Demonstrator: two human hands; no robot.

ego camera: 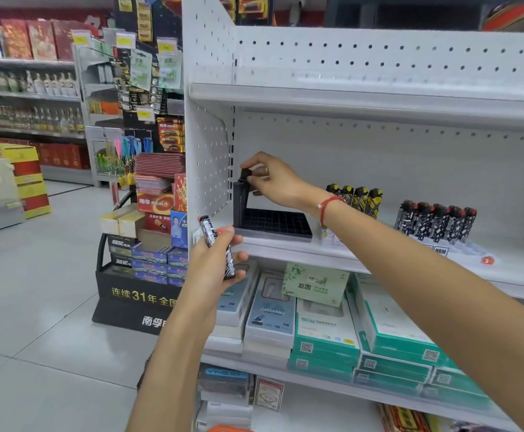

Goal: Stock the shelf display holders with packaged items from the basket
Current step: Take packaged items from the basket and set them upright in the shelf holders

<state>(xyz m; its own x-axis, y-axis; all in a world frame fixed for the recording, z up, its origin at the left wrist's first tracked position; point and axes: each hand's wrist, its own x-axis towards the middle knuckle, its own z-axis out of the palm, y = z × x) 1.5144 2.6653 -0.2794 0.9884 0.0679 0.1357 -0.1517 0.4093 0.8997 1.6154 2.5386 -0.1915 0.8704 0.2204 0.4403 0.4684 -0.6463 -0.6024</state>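
Note:
A black display holder [274,224] with a grid of slots sits at the left end of the white middle shelf [285,249]. Its upright back corner [241,198] stands by the perforated side panel. My right hand [270,179] pinches a small black lighter [245,175] at the top of that upright corner. My left hand [214,269] holds a few black patterned lighters [220,244] in front of the shelf edge, their tops pointing up and left. The basket is out of view.
Two rows of black patterned lighters stand further right on the same shelf [355,198] [435,221]. Boxed goods [326,325] fill the shelf below. A battery stand [142,275] stands on the floor to the left, with a tiled aisle beyond.

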